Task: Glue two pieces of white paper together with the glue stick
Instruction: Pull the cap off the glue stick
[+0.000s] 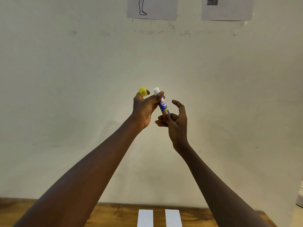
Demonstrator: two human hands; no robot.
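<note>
Two strips of white paper, the left strip [145,217] and the right strip [173,217], lie side by side but apart on the wooden desk [114,213] at the near edge of the scene, neither showing any sign of glue and neither yet joined to the other. Above them, both bare forearms reach up and away from the desk toward the pale wall [65,79]. The right hand [176,126] grips the lower end of the blue glue stick [164,106], its fingers [165,116] pinching the tube's base while the rest curl loosely open. The left hand [144,108] steadies the upper part of the tube and also holds the yellow cap [143,91], pulled clear, between thumb and fingertip. White glue shows at the top of the tube. By this view the opening step looks complete; still ahead are bringing the stick down, spreading glue on one strip and pressing the other onto it. Farther off, two printed sheets [152,9] hang on the wall.
</note>
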